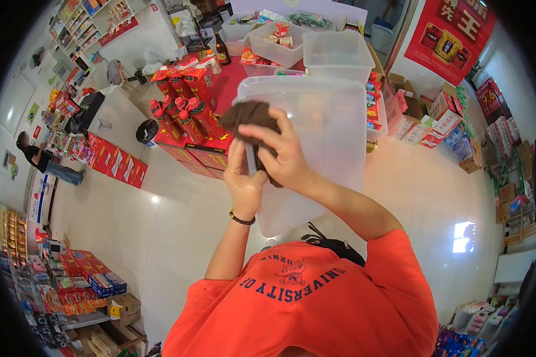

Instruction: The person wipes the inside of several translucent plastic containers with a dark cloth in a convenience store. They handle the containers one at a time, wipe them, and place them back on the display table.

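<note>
A large translucent plastic panel (321, 129), perhaps a bin lid, stands tilted before me. My left hand (243, 185), with a beaded bracelet (242, 218) at the wrist, grips its left edge between thumb and fingers. My right hand (283, 154) holds a dark brown cloth (248, 117) folded over that same edge, just above the left hand. Part of the cloth hangs below the right fingers. The hands and cloth hide much of the gripped edge.
Red-capped drink bottles (196, 116) stand on red cartons (183, 154) at the left. Behind are an open translucent bin (337, 62) and a bin of small packages (272, 49). A black trash bin (147, 131) is on the floor. A person (49, 158) stands at the far left.
</note>
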Action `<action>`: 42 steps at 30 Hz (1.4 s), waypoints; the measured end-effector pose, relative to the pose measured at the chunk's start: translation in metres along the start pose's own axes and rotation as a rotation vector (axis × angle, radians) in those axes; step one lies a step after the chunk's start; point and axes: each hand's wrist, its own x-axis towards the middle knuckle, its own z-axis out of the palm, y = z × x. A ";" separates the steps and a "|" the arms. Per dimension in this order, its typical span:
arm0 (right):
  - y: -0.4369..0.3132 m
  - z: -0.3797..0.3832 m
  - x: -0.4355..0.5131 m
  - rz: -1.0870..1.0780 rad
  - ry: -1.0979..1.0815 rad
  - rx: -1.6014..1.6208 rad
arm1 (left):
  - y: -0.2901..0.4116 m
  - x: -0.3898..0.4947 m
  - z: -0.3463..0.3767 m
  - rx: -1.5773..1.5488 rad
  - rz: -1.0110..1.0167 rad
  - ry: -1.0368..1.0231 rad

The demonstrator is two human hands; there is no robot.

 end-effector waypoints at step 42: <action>0.048 0.006 -0.058 -0.287 -0.606 -0.445 | 0.034 -0.003 -0.029 -0.310 -0.041 -0.068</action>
